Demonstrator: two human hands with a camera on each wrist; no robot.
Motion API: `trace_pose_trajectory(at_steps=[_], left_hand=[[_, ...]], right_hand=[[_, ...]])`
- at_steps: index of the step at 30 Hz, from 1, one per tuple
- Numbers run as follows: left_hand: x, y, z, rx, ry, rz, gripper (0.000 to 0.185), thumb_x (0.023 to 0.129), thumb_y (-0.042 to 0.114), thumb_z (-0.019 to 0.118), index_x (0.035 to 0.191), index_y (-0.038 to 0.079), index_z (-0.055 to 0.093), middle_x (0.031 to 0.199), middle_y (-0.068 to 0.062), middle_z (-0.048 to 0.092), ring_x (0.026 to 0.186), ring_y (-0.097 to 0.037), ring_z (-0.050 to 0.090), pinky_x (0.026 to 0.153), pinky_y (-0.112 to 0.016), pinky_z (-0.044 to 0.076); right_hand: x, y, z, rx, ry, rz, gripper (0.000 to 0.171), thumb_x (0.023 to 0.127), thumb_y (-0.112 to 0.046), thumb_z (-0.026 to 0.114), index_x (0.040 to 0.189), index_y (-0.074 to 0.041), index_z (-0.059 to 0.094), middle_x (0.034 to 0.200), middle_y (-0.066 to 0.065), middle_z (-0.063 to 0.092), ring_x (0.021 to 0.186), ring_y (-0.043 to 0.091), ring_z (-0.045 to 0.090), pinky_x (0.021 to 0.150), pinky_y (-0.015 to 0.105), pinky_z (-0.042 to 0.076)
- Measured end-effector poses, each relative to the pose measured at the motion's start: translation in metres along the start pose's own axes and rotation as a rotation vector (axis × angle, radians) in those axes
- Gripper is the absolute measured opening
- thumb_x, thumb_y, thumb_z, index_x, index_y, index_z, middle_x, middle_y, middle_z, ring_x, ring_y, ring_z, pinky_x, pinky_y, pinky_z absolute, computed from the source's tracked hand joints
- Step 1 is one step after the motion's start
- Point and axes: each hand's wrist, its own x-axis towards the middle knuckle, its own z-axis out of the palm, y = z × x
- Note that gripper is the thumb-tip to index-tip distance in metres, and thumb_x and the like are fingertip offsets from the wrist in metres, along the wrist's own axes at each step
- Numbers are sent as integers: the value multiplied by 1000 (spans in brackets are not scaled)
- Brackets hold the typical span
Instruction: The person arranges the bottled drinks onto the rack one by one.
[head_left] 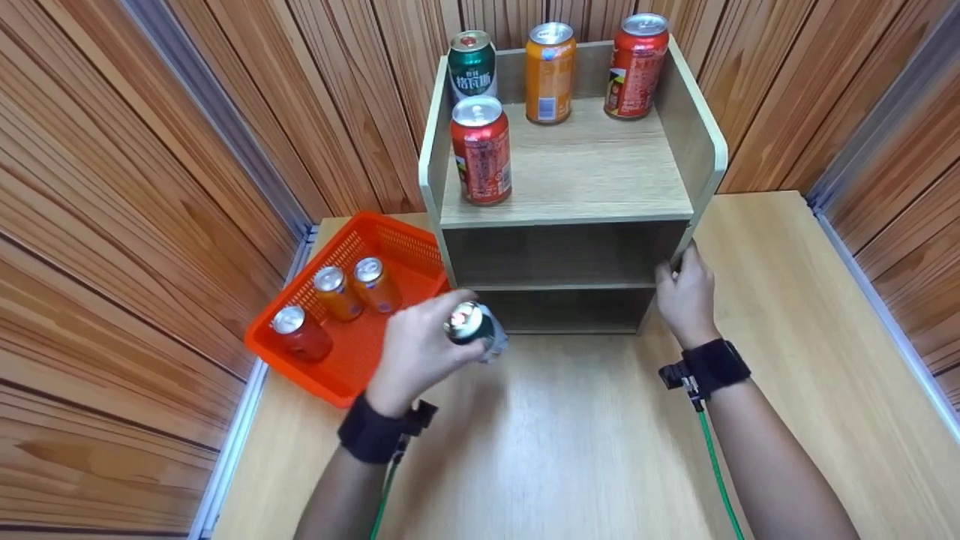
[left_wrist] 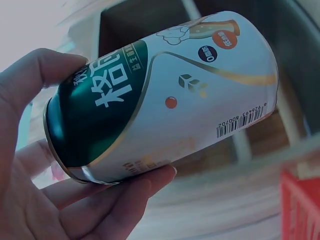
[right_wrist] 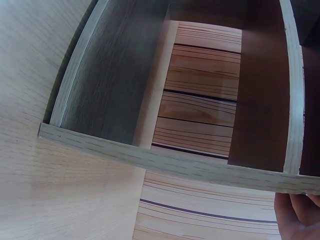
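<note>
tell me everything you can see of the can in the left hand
The can looks metal, dark green toward its lid and mostly white below, with pale characters, a curved gold line, a barcode and small round marks. It is tilted, gripped near the lid by the left hand, in front of the shelf unit.

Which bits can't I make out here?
Head view: lower part of the green can at the back, hidden by the red can in front.
Left wrist view: far side of the held can, facing away.
Left wrist view: most of the basket, cut off by the frame's edges.
Right wrist view: most of the right hand, cut off likewise.
</note>
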Motion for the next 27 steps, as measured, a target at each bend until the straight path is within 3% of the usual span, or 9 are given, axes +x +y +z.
trace_pose_trajectory(at_steps=[5,11,21,27], left_hand=[[-1,11,27,-32,-76,21,48,76,36,78,118,17,66,103,3,69,81,-10,63,74,-25,53],[-4,18,61,88,-124,104,44,74,37,74,113,20,66,92,2,68,69,-12,62,58,-26,52],[-15,18,101,156,-143,225,36,71,34,75,101,19,63,84,2,65,63,-14,62,49,-30,48],[-22,17,118,157,-193,236,35,73,35,77,101,18,63,89,0,67,66,-14,63,51,-29,50]], right_hand=[[0,-2,2,4,11,0,28,88,2,50,115,8,53,102,25,61,100,35,57,87,51,45],[-1,-3,4,-1,34,-1,17,86,3,52,102,7,53,84,19,54,88,34,53,80,49,43],[-2,-1,2,7,50,-6,28,87,2,52,114,8,54,105,26,63,100,36,59,83,51,45],[-3,0,3,3,49,-15,30,87,1,53,116,8,54,106,27,63,104,39,59,86,52,46]])
